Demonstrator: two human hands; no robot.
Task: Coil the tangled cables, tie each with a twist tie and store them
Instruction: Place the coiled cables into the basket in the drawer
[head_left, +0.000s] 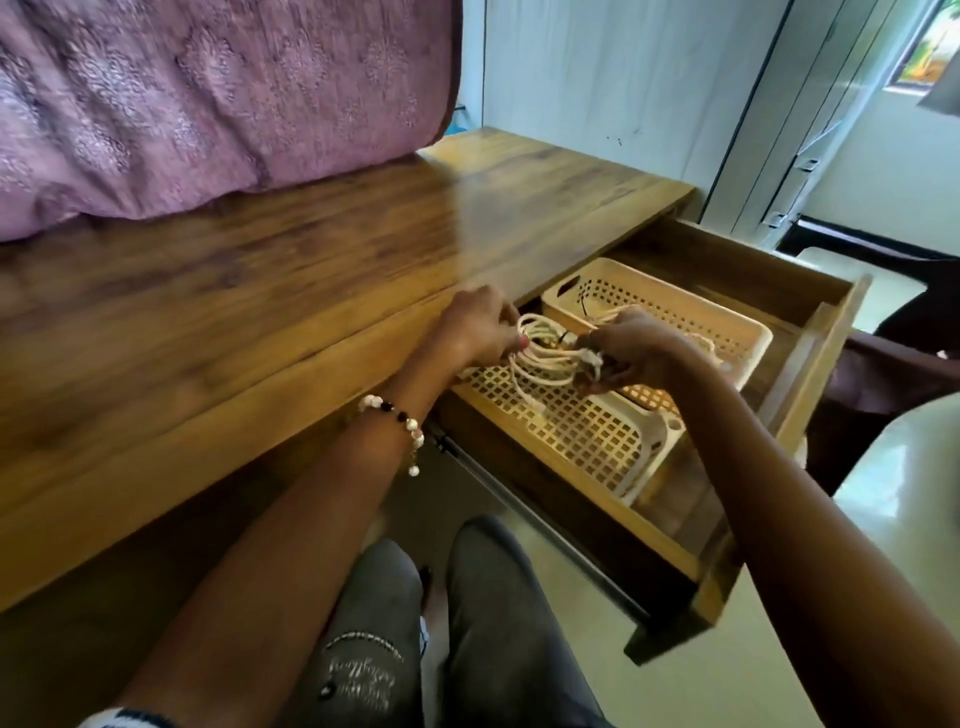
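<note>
In the head view, a bundle of white cable loops (540, 358) hangs over the open wooden drawer (810, 332), just above the nearer of two cream lattice baskets (587, 431). The left hand (480, 327) pinches the loops at their desk-side end. The right hand (631, 351) curls round the other end, gripping it above the farther basket (670, 306).

Wooden desk (260, 312), glossy top. Mauve patterned bedding (208, 93) bulging onto desk's far edge. Beaded bracelet (400, 421), white and dark beads. Grey trousers (488, 623) below. Pale wall (597, 67) behind; window (930, 47) top right. Shiny pale floor (898, 467) at right.
</note>
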